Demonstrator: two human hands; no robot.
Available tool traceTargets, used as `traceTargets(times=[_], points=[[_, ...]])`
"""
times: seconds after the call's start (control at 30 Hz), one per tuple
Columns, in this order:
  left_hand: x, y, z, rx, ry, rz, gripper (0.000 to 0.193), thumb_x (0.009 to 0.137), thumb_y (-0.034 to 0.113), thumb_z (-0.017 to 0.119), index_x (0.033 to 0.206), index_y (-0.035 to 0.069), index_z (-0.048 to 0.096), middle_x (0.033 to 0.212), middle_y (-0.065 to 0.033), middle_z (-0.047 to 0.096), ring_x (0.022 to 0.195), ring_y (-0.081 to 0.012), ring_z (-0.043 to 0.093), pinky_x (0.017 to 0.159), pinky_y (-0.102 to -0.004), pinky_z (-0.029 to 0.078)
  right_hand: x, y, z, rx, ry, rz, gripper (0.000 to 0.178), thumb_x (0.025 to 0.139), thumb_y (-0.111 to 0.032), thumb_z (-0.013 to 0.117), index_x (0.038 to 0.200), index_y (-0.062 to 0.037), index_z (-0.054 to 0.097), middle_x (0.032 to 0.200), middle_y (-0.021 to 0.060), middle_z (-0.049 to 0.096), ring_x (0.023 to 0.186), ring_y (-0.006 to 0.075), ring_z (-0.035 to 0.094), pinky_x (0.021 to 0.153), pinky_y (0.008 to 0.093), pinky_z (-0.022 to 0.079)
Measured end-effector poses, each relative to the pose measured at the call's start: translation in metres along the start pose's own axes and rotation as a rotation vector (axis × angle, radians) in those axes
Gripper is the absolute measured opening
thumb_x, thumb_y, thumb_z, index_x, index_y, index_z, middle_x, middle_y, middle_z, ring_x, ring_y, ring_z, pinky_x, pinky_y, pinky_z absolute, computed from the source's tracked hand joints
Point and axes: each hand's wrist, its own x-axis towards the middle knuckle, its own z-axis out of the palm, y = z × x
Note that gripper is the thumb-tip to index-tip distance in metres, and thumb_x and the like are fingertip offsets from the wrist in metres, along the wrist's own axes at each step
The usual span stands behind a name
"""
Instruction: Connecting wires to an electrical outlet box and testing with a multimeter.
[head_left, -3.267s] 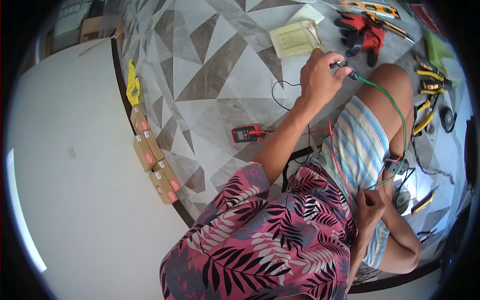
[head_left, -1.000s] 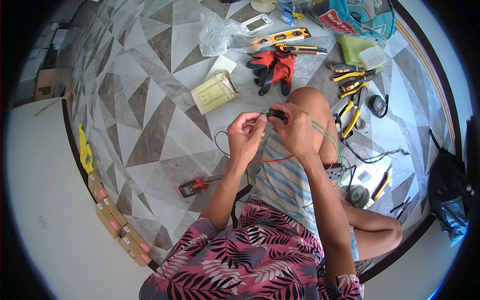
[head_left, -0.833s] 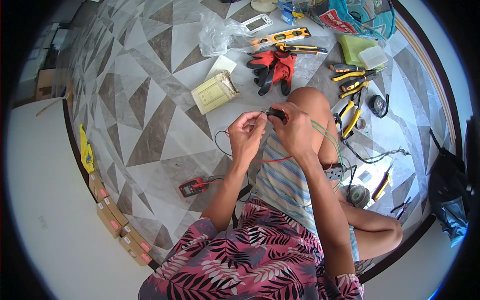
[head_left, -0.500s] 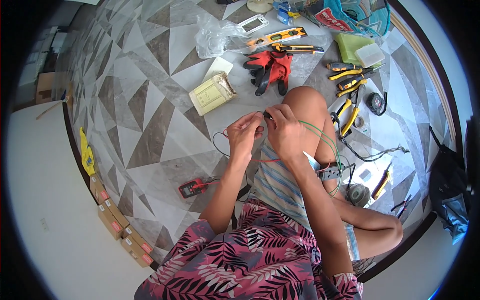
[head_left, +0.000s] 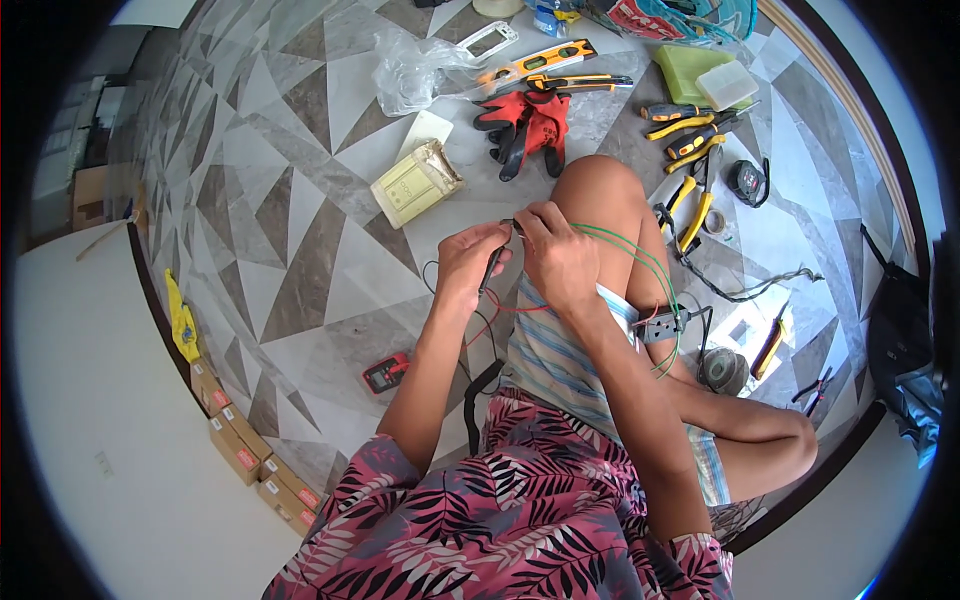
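Observation:
My left hand (head_left: 466, 262) is closed around a slim black test probe (head_left: 490, 270), which slants up toward the fingertips of my right hand. Pinched in my right hand (head_left: 560, 260) is the end of something small and dark, mostly hidden by the fingers. Two green wires (head_left: 625, 246) run out from beside that hand and loop over my bent leg. Red and black leads trail below my hands. On the floor to the left lies a red multimeter (head_left: 385, 373) with a dark screen. A black socket block (head_left: 660, 326) rests by my leg, near the green wires.
Ahead lie red-and-black gloves (head_left: 530, 130), a yellowed box (head_left: 418, 184), a spirit level (head_left: 540, 65) and a utility knife (head_left: 580, 83). Yellow-handled pliers (head_left: 690, 228), a tape measure (head_left: 747, 182) and a twisted cable (head_left: 745, 290) are at right. Cartons (head_left: 235, 450) line the left wall.
The black probe now shows plainly in my left hand, which has turned a little. Both hands stay close together. The whole view has shifted slightly.

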Motion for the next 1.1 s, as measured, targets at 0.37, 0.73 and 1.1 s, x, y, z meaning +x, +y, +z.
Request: traceTargets(times=[0.37, 0.73, 1.1], points=[[0.0, -0.008, 0.015, 0.085, 0.041, 0.01, 0.016, 0.089, 0.014, 0.073, 0.1, 0.003, 0.074, 0.081, 0.001, 0.07, 0.061, -0.0066, 0.058, 0.054, -0.0204, 0.042, -0.006, 0.009, -0.008, 0.015, -0.018, -0.011, 0.024, 0.081, -0.01, 0.07, 0.105, -0.0096, 0.069, 0.104, 0.0041, 0.064, 0.071, 0.0281, 0.068, 0.056, 0.0402, 0.055], [0.01, -0.01, 0.003, -0.028, 0.185, 0.037, 0.013, 0.085, 0.013, 0.076, 0.096, 0.006, 0.073, 0.079, 0.0019, 0.064, 0.058, -0.0053, 0.054, 0.052, -0.0198, 0.043, -0.139, -0.054, -0.214, 0.981, -0.153, 0.822, 0.034, 0.107, -0.015, 0.048, 0.134, 0.0053, 0.052, 0.081, 0.0026, 0.055, 0.06, 0.01, 0.051, 0.066, 0.0279, 0.046], [0.008, -0.021, 0.005, -0.068, 0.185, 0.06, 0.016, 0.085, 0.015, 0.077, 0.095, 0.004, 0.073, 0.081, 0.0005, 0.063, 0.06, -0.0072, 0.055, 0.054, -0.0218, 0.044, -0.218, -0.021, -0.162, 0.261, -0.245, 1.093, 0.02, 0.084, -0.013, 0.073, 0.096, 0.0022, 0.075, 0.083, 0.0154, 0.073, 0.07, 0.0193, 0.071, 0.066, 0.0311, 0.054]])
